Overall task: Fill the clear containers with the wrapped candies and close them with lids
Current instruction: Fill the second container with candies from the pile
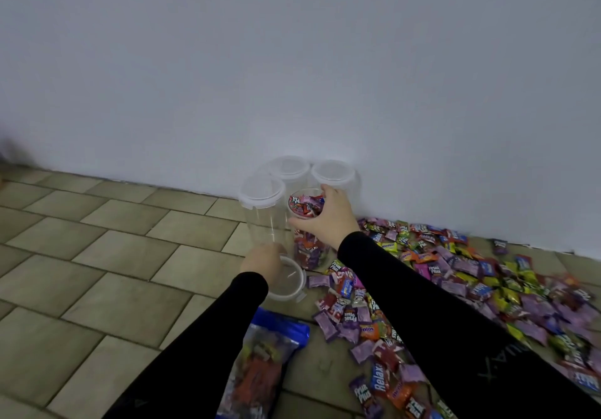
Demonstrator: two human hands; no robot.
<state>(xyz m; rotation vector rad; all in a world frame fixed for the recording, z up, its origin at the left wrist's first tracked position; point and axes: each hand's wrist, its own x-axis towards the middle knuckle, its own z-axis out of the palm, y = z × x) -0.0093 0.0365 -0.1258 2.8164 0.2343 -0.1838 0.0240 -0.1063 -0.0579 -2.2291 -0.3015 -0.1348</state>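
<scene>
right hand (328, 220): i am cupping the rim of the open container (307, 223), fingers (325, 190) curled over its far edge and thumb reaching along the near edge, clamped on it.
left hand (263, 259): i am reaching down onto the loose lid (289, 283) on the floor; my knuckles are hiding the fingers, so i cannot tell whether they are gripping it or only touching.
open container: it is standing upright on the floor, filled with wrapped candies nearly to the top, with no lid on.
loose lid: it is lying flat on the tiles just in front of the open container, its near side showing past my left wrist.
closed containers (261, 204): three clear ones with white lids are standing around the open one, two against the wall (292, 60) and one at its left; the left one is looking empty.
wrapped candies (455, 275): a wide scatter is lying on the floor (97, 256) to my right, stretching along the wall.
candy bag (260, 363): a blue and clear bag is lying between my forearms.
sleeves (406, 288): i am wearing long black ones.
</scene>
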